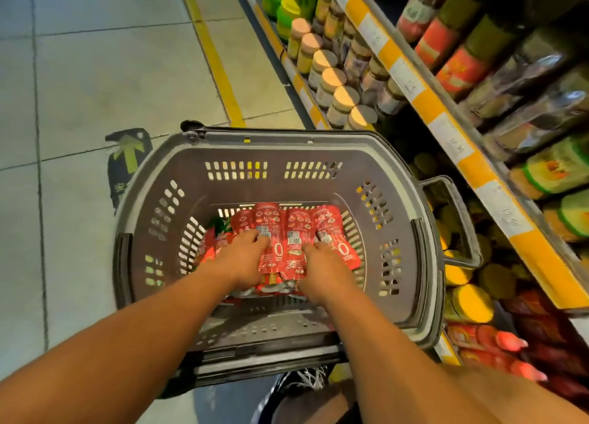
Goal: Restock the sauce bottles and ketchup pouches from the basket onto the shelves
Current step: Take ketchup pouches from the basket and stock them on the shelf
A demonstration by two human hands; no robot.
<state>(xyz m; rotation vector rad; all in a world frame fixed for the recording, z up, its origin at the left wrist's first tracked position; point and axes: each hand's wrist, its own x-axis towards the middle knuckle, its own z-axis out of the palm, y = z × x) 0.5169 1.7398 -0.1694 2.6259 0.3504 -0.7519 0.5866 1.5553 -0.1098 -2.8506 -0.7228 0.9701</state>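
Pouches (287, 242) lie flat in a row on the floor of the basket (395, 200), long axes running away from the person, spouts toward the wrists. Both hands are down on them: the left hand (243, 261) covers the pouches at the left of the row, the right hand (322, 267) those at the right, fingers bent over the packs. Whether either has actually gripped a pouch cannot be told. The shelves (446, 130) stand to the right of the basket, so the right hand is nearer for the lift across, likely toward the red pouches (490, 340) already on the lower shelf.
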